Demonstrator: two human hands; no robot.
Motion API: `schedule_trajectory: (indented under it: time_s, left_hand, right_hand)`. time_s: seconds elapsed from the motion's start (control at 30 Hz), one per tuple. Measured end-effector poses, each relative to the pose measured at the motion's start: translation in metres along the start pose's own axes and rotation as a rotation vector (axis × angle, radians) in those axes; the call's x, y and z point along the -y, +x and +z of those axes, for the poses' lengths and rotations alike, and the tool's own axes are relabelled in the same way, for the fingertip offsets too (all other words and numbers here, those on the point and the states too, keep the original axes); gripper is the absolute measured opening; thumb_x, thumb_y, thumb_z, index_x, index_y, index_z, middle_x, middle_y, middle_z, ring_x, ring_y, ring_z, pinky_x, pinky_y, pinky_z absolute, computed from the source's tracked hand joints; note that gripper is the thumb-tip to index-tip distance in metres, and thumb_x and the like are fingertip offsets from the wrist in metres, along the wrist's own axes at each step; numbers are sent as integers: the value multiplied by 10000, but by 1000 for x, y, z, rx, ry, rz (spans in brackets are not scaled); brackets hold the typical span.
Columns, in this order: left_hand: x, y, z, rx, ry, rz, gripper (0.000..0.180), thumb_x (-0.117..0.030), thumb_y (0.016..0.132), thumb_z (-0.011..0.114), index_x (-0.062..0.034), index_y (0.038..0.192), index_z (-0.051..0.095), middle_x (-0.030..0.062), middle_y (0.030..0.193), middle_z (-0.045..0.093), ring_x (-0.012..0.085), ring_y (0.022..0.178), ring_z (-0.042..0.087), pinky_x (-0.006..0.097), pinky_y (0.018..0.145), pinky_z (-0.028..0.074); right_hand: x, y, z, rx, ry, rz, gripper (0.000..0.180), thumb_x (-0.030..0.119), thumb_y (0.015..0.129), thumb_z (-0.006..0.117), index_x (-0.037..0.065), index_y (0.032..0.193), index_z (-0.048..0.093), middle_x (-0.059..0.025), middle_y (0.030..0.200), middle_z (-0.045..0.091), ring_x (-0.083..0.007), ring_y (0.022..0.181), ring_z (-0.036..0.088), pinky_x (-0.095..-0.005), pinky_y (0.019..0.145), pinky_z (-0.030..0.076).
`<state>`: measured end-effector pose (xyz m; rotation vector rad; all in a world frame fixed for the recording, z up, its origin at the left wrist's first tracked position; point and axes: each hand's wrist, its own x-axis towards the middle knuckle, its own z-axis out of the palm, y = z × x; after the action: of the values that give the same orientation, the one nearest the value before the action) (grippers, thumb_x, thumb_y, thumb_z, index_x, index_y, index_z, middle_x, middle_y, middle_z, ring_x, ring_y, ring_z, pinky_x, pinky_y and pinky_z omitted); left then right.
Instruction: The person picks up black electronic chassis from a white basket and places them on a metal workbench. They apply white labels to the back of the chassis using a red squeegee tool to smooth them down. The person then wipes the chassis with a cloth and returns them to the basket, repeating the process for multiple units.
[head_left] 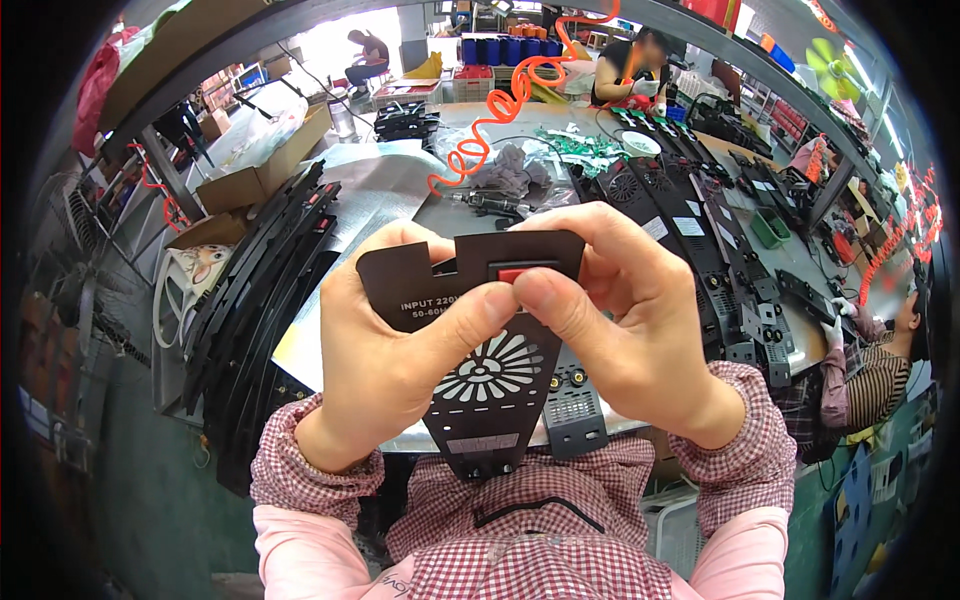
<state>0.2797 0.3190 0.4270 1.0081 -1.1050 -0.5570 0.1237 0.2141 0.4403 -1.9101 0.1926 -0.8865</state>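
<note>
Both my hands hold up a black metal panel [535, 350] with a round slotted vent and white lettering, its notched end tilted toward me. My left hand [385, 370] grips its left edge, with the thumb across the front. My right hand [640, 310] wraps the upper right corner. Both thumb tips meet on a red rocker switch [513, 272] set in the panel, partly covering it. My other fingers are mostly hidden behind the metal. Just beyond the panel's lower right side lies another black perforated plate [577, 428] with brass-coloured round fittings, on the table.
Long black panels [250, 290] lean stacked at the left. More panels [690, 225] lie in rows at the right, near a green bin [770, 228]. An orange coiled hose [490, 130] hangs to a tool [492, 203] behind my hands. Co-workers sit far back and at the right.
</note>
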Motion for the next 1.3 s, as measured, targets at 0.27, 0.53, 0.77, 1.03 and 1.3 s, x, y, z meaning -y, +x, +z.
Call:
schedule_trajectory:
  time_s: [0.27,0.53,0.77,1.03,1.3]
  left_hand:
    - [21,7,1,-28,-118,35,357,-127,846,799,-17,1094,567,39,939,673,82,815,643,226,717,527]
    - [97,21,-42,-222,104,-127,228,-228,990,611,-45,1100,530,34,795,615,114,685,623,255,607,524]
    - [185,116,-112,-246,88,-497,356,-240,925,709,-30,1173,562,45,906,633,118,720,617,267,627,535]
    - [334,131,-168,-343,535,-525,566,-218,837,762,51,1278,531,132,924,677,248,795,672,356,732,550]
    - [369,147,-61,259,1010,-84,556,-304,852,699,-43,1322,556,160,1367,512,362,1236,506,497,1027,394]
  right_hand:
    - [-14,10,1,-64,15,-33,268,84,962,646,-62,1176,576,-82,998,672,-85,903,625,-230,783,515]
    - [-83,48,-28,-244,-124,147,443,353,992,600,-2,1257,598,-85,900,690,-116,736,656,-239,650,519]
    - [-287,19,-65,-26,-823,357,229,106,880,526,-18,946,706,-246,920,698,-427,935,662,-473,854,528]
    - [-380,41,-78,-21,-1137,327,354,20,850,603,29,1204,584,-257,1161,597,-424,949,649,-473,834,529]
    - [-388,62,-83,71,-1191,460,399,121,825,716,57,1192,574,-261,1090,577,-441,928,647,-492,775,536]
